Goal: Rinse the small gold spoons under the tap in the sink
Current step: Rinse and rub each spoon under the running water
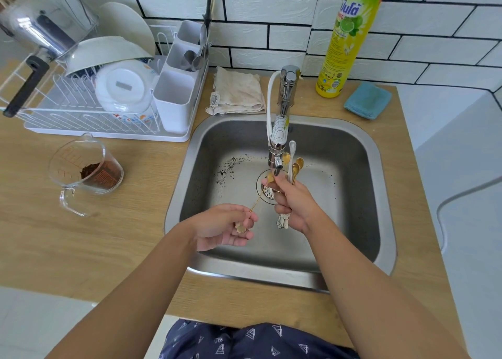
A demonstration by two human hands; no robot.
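Both of our hands are busy over the sink (361, 152). Our right hand (294, 205) is closed around a bundle of small gold spoons (296, 168), with a white spoon (291, 154) among them, bowls up just beside the tap (278, 144) nozzle. Our left hand (224, 226) lies palm up, its fingers curled loosely about the flower-shaped end of a single gold spoon (260, 195). That spoon's thin handle slants up toward the nozzle, and its bowl sits against the fingertips of the right hand, right over the drain (267, 192).

We judge the main risk to be that single spoon. Its hold looks light, at one end only, and wet metal is slippery; if it slides out, it drops onto the drain strainer directly beneath. The bundle is a second worry, since several thin handles in one fist can fan apart and one may slip free into the basin. Dark specks (229, 165) lie on the sink floor to the left of the drain, so a dropped spoon could pick up grit and need rinsing again. We cannot tell whether water is running.
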